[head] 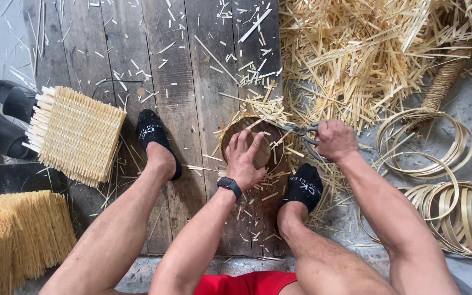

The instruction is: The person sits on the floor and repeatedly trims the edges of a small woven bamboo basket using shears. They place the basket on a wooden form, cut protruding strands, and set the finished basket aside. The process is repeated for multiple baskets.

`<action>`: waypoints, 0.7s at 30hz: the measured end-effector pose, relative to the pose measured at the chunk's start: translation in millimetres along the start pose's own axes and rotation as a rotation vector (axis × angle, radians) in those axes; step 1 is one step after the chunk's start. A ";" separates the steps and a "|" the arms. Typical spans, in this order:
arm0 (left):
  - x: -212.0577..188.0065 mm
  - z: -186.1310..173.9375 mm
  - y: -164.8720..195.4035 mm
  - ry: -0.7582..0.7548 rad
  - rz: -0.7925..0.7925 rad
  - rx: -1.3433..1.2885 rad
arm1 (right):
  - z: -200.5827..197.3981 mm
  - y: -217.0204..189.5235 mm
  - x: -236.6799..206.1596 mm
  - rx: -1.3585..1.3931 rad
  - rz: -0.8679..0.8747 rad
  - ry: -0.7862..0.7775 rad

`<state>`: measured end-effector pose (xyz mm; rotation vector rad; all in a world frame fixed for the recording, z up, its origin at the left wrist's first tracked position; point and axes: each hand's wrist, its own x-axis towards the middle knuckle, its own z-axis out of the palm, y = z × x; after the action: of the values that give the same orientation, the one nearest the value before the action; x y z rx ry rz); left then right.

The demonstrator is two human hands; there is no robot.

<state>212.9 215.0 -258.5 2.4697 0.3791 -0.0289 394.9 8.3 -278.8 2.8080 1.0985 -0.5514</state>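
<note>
From the head camera, the round woven basket (252, 143) lies upside down on the dark wooden boards (181, 82), between the person's two black-socked feet. The left hand (245, 158) lies spread over the basket's base, fingers apart, pressing it down rather than gripping. The right hand (334, 139) is clenched around the handles of metal shears (300, 131), whose blades meet the basket's rim on its right side, where loose strip ends stick out.

The step in hand looks like trimming those ends along the rim. The next cut would seem to call for turning the basket under the left palm to bring untrimmed ends to the blades.

Both forearms reach forward and down from bent knees, the left wrist wearing a dark watch (229, 186). Beyond the basket sits a heap of pale cuttings (356, 49); right of it, coiled hoops (454, 213); left of it, a square woven mat (77, 134).
</note>
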 end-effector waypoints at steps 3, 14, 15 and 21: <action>5.2 -7.2 -5.3 -0.069 0.049 -0.010 | 0.3 -0.1 2.4 -0.092 -0.145 0.398; 5.2 -0.4 17.2 0.108 -0.270 -0.044 | 0.7 -4.3 4.0 -0.053 -0.102 0.259; 4.9 1.9 17.8 0.075 -0.264 -0.028 | 1.0 -5.8 4.4 -0.046 -0.120 0.317; 7.8 -1.2 0.8 0.025 -0.115 -0.002 | 3.2 -7.6 5.3 -0.048 -0.093 0.207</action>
<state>220.6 217.1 -257.9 2.4456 0.5313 -0.0452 392.5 16.6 -283.1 2.8336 1.2648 -0.2401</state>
